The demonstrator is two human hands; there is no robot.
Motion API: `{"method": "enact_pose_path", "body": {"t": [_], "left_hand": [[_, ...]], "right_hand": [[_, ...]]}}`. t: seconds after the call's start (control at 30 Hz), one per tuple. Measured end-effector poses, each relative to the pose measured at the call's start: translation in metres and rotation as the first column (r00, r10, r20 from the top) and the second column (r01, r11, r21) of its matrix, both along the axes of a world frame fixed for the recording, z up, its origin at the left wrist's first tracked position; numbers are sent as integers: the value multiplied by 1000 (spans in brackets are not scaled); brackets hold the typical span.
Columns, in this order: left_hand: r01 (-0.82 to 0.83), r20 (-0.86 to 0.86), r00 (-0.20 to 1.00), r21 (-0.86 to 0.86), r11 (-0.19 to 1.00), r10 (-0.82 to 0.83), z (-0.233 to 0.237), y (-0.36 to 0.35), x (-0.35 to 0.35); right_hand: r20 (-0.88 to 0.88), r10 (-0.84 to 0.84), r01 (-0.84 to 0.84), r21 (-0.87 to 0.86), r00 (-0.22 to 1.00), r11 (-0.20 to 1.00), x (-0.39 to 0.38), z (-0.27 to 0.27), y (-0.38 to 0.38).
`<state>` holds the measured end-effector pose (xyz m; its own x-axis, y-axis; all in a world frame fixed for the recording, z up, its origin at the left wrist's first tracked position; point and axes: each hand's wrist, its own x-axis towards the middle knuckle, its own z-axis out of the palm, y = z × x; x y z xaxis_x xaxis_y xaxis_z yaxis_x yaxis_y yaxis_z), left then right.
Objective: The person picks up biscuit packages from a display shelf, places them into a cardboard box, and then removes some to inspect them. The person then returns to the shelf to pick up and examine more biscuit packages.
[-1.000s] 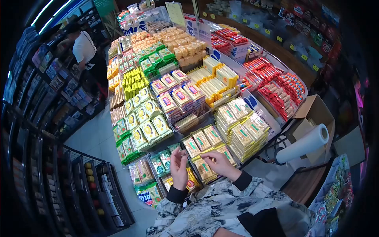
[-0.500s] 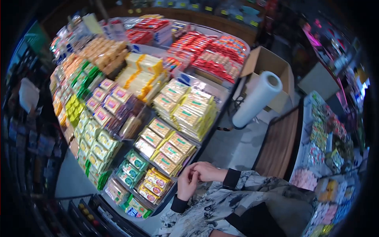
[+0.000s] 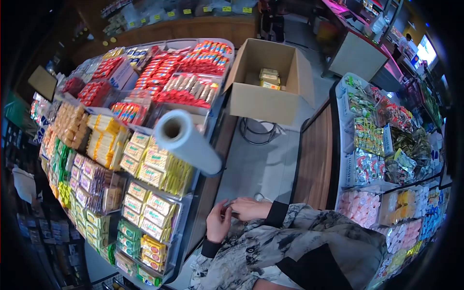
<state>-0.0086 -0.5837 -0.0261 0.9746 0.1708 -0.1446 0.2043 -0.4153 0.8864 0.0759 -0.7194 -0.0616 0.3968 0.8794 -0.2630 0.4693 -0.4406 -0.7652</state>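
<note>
My left hand (image 3: 219, 223) is low in the middle of the view, fingers loosely bent and thumb apart, with nothing visible in it. Close beside it, my right hand (image 3: 251, 209) shows its back, its fingers loosely extended toward the left hand's fingertips. Both hands are in front of my body, by the dark edge of the snack display (image 3: 195, 227). Packs of wrapped wafers (image 3: 157, 210) fill the nearest bin on the left. Above the hands, a roll of clear plastic film (image 3: 195, 145) stands tilted at the display's edge.
An open cardboard box (image 3: 263, 102) stands ahead, with a few yellow packs (image 3: 269, 79) inside. Below it, a round black metal frame (image 3: 256, 133) shows above the grey floor. To the right is a wood-sided stand (image 3: 316, 164) with bins of candy (image 3: 358, 205).
The view has swung right, so the display sits farther left and the box interior now shows. My hands, pressed together before, have come slightly apart.
</note>
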Motion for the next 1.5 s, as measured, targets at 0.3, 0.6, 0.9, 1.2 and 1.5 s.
{"method": "enact_pose_path", "body": {"t": [0.3,0.6,0.9,1.2,1.5], "left_hand": [[275,180,951,-114,955,-252,17,-141,132],[368,355,872,-18,930,-338,38,-194,264],[284,279,927,-84,955,-251,-2,-158,503],[702,-377,712,352,619,-592,-148,-119,656],[887,-754,448,308,345,-480,-250,-141,647]], "right_hand": [[56,-454,448,93,889,889,87,24,-157],[26,-716,704,162,698,692,147,17,-205],[101,-901,791,445,422,420,285,59,-213],[131,-846,757,391,517,523,409,13,-190],[222,-832,779,293,509,555,410,-10,-187]]}}
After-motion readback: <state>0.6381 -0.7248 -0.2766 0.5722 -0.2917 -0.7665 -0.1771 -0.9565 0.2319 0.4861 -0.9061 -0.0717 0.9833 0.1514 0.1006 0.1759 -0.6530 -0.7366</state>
